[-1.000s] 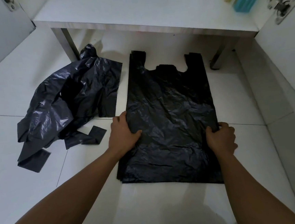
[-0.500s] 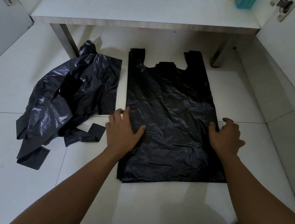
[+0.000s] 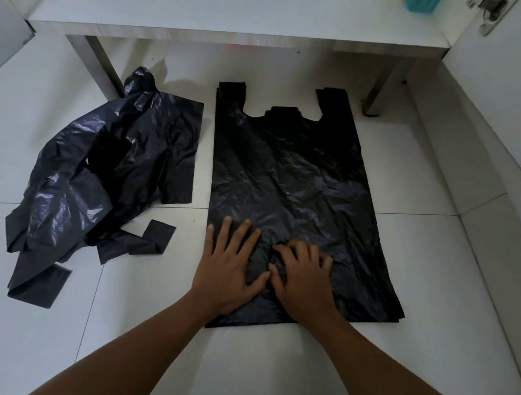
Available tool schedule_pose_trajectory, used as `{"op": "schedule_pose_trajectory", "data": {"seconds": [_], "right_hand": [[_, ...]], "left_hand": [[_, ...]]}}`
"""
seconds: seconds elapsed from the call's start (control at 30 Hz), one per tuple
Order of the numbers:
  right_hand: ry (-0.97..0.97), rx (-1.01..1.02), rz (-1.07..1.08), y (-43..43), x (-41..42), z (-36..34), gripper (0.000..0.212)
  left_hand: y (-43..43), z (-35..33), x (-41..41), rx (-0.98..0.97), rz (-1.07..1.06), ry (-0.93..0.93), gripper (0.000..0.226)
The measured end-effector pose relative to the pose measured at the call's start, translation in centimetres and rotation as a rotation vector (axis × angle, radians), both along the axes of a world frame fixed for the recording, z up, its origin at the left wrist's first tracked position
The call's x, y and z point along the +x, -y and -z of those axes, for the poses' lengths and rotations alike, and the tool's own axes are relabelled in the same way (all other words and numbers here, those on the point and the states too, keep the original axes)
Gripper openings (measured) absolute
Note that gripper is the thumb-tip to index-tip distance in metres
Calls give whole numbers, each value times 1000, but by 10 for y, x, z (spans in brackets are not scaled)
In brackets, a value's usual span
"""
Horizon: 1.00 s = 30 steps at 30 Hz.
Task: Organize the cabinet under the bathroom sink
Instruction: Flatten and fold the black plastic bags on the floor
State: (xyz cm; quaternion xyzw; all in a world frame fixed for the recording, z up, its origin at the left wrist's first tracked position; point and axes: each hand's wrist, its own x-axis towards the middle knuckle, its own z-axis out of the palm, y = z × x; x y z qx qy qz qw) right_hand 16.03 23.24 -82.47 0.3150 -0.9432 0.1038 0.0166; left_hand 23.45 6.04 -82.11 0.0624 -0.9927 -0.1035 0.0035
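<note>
Black plastic bag flat on the tiled floor, my left hand spread flat on its lower part, my right hand beside it, fingers bent — pinching or pressing, I cannot tell.

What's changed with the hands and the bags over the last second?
The right hand let go of the right edge of the flat black plastic bag and moved left to its lower middle, fingers bent on the plastic. The left hand slid right from the left edge and lies flat beside it. The bag and the crumpled black plastic bags left of it stayed put.
</note>
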Motion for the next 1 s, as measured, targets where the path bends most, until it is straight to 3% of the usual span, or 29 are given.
{"op": "schedule_pose_trajectory", "data": {"seconds": [0.13,0.33,0.5,0.57,0.67,0.77,0.83,1.0], "right_hand": [[47,-13,61,-17,-15,0,36],[58,24,590,-102,-77,-10,35],[134,-101,798,-116,-114,-26,40],[97,-195,728,-94,-123,-32,40],[63,-231,450,-40,-124,-38,37],[61,-125,82,16,-114,-36,35],[65,-37,-88,37,-108,-28,36],[152,97,-104,31,-126,-6,55]], "left_hand": [[-1,7,3,-20,4,37,87],[-2,5,1,-16,4,47,89],[-2,4,-2,33,-22,37,94],[-3,-9,-11,53,-60,79,95],[-2,-32,-38,8,-120,59,88],[5,-33,-73,-28,-145,-71,62],[13,-21,-88,-32,-176,-54,62],[23,5,-90,-8,-189,-7,78]]}}
